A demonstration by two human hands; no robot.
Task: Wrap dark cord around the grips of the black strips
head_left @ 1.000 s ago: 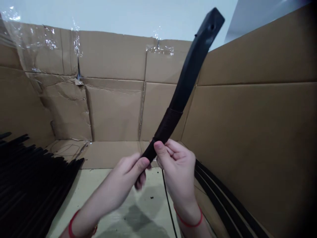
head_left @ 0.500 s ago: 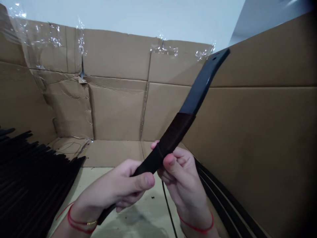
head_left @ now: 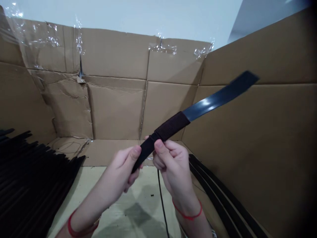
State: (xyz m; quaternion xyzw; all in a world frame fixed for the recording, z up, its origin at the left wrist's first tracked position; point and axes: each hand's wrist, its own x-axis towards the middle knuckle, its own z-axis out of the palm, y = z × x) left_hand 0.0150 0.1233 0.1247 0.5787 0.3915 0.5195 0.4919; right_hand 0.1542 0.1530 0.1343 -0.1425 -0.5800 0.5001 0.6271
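A long curved strip (head_left: pixel 220 98) slants up to the right, its bare upper part smooth, glossy blue-black. Lower down, a dark brown textured fabric sleeve (head_left: pixel 173 125) wraps it, and black cloth covers the part below that. My left hand (head_left: pixel 126 167) is closed round the black cloth-covered part, thumb on top. Just above it my right hand (head_left: pixel 170 158) pinches the strip's edge near a narrow ridge at the sleeve's lower end. My fingers hide part of the underside, and the strip's lower end is out of sight.
Cardboard walls (head_left: pixel 114 109) with clear tape along the top surround the pale work surface (head_left: pixel 119 211). Many dark strips (head_left: pixel 32 181) are piled at the left. Several long black strips (head_left: pixel 223 198) lie along the right wall. A thin black cord (head_left: pixel 162 198) runs down the middle.
The strip's far end has swung right and down, turning its shiny face into view. My left hand has come up, its thumb now along the cloth; my right hand has shifted slightly up and left.
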